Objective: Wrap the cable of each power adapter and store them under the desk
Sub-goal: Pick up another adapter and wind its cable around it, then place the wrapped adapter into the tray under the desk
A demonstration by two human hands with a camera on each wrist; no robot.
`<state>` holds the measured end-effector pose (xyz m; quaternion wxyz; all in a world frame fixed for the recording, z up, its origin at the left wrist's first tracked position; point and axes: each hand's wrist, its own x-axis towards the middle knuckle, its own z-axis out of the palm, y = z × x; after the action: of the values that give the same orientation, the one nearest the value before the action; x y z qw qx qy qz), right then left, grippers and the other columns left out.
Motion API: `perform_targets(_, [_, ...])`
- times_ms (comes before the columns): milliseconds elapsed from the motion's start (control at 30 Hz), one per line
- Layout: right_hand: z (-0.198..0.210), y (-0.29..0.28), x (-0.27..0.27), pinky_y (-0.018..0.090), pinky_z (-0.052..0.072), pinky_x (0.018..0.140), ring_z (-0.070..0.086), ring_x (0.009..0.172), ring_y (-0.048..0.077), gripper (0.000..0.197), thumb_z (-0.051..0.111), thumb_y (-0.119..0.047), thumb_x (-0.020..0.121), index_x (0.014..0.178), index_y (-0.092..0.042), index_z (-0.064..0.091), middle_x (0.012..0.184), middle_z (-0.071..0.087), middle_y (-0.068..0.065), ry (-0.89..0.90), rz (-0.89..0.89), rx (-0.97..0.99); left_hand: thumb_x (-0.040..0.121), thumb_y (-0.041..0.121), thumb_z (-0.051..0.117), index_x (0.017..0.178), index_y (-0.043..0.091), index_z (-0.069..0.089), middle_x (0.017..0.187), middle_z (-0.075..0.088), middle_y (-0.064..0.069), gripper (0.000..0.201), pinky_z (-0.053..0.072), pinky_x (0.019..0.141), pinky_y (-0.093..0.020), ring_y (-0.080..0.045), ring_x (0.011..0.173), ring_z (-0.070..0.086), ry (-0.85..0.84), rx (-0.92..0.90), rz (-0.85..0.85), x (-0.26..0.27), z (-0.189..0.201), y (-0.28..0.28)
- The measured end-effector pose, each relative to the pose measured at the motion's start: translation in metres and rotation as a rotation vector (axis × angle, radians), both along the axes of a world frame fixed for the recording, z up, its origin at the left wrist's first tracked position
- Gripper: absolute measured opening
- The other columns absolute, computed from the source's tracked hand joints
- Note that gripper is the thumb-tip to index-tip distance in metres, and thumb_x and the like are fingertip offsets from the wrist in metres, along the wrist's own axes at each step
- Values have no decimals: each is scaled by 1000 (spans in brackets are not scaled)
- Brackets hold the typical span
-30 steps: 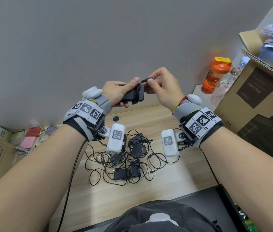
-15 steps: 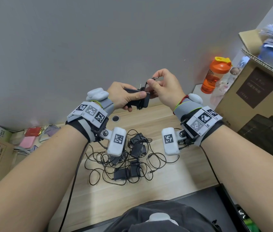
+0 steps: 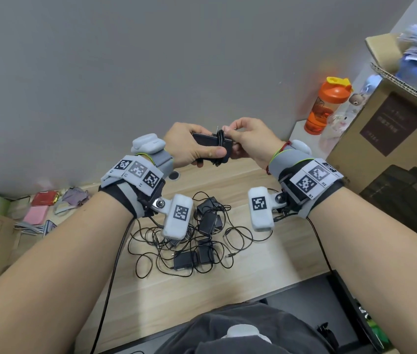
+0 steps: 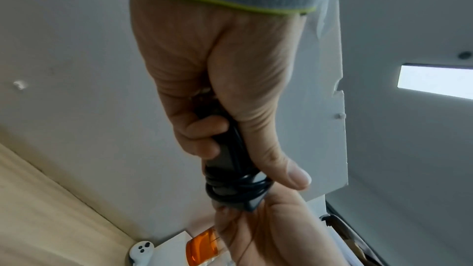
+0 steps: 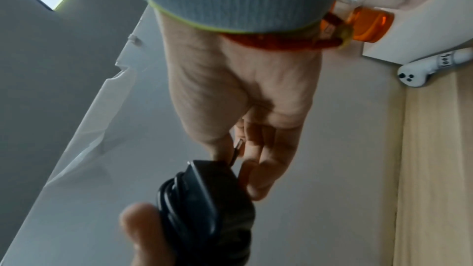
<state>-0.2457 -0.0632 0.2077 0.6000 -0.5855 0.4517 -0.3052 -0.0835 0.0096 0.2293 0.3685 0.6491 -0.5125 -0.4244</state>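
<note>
My left hand (image 3: 189,149) grips a black power adapter (image 3: 208,144) raised above the desk, thumb along its near side. Its thin black cable (image 3: 219,143) is wound in several turns round the adapter's right end, also seen as coils (image 4: 235,187) in the left wrist view. My right hand (image 3: 245,139) pinches the cable's metal plug tip (image 5: 238,148) against the adapter (image 5: 210,199). Below, several more black adapters (image 3: 206,223) lie in a tangle of loose cables (image 3: 156,256) on the wooden desk (image 3: 266,261).
An orange shaker bottle (image 3: 326,108) stands at the back right beside a large cardboard box (image 3: 394,139) holding papers. Small boxes and pink and red packets (image 3: 37,213) sit at the left edge. A cable hole (image 3: 174,175) lies near the wall. A dark surface (image 3: 304,300) borders the desk's near edge.
The right hand has brought the cable's loose end down from above the adapter onto its wound coils. Both hands sit slightly lower and the adapter has turned flatter.
</note>
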Motion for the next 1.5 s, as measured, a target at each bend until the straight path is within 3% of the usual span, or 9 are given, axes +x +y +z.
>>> perform_targets(133, [-8,5,-2,33,55,68,57,65,21,18,55,-15,99,81,-18,58,80,62,3,-56,56,48,59,31,93,86,15,71,65,70,-1,39,50,54,-28,-19,50,57,64,9,47,4,-7,-2])
perform_targets(233, [-11,12,0,35,56,82,63,85,22,27,47,-29,104,104,-11,67,97,66,8,-74,50,45,72,19,86,95,5,67,68,66,-3,33,44,43,-15,-6,40,56,108,-4,121,0,-12,-2])
perform_targets(400, [-26,28,8,30,58,74,48,83,28,45,57,-40,97,113,1,66,96,51,15,-118,72,90,75,16,83,102,1,66,79,67,-7,35,51,49,-16,-8,47,62,221,27,116,3,-34,-1])
perform_targets(533, [-29,28,3,36,61,77,58,85,33,46,55,-36,99,116,7,63,98,58,21,-110,-16,116,86,4,71,118,0,62,92,69,-11,33,45,45,-8,-9,59,69,329,98,-25,6,-33,5])
perform_targets(667, [-44,36,-4,39,59,78,64,86,30,41,50,-35,101,115,1,65,103,68,22,-76,-89,149,80,2,73,124,2,61,109,72,-14,46,57,84,-28,-20,89,72,410,156,-205,11,-55,4])
perform_targets(833, [-59,47,-17,35,60,71,67,80,22,32,52,-31,101,111,-4,66,96,69,13,-66,-156,179,68,12,81,127,2,59,116,69,-19,63,52,99,-36,-26,102,68,341,144,-262,-6,-72,6])
perform_targets(1167, [-79,65,-65,28,57,62,62,79,22,39,58,-28,98,113,9,61,97,61,18,-30,-160,198,74,9,84,108,6,69,78,72,-16,37,56,57,-21,-13,57,70,69,201,-197,-51,-84,19])
perform_targets(1333, [-87,80,-122,30,58,61,63,74,23,26,63,-30,95,95,-4,65,94,62,17,-33,-176,217,73,13,85,100,15,69,83,69,-18,32,53,57,-16,-9,58,68,91,218,-163,-108,-89,40])
perform_targets(1500, [-124,107,-205,41,61,72,65,92,30,37,66,-23,93,118,2,54,111,60,19,42,-236,309,80,16,81,118,11,65,86,72,-8,41,61,68,-29,-17,66,69,89,216,-72,-182,-123,68])
